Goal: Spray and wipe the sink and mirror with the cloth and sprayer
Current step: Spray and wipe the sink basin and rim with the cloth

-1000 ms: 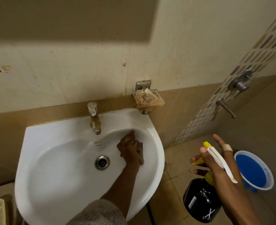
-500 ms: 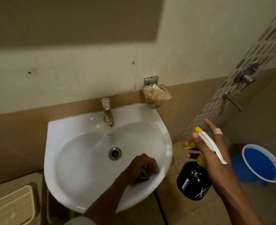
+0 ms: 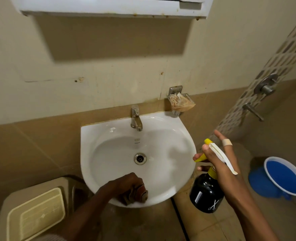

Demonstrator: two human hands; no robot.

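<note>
Holding black sprayer (image 3: 206, 193) in rt hand (image 3: 219, 168); blue bucket (image 3: 285, 176) nearby.

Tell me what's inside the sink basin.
In the sink: a metal drain, and the left hand pressing a brown cloth at the front rim. The hand hides most of the cloth.

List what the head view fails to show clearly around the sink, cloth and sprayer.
- Cloth: mostly hidden under the left hand.
- Mirror: only a white cabinet underside shows, cut by the top edge.
- Sprayer: label marks too small to read.
- Sink: any remaining dirt is indiscernible.
</note>
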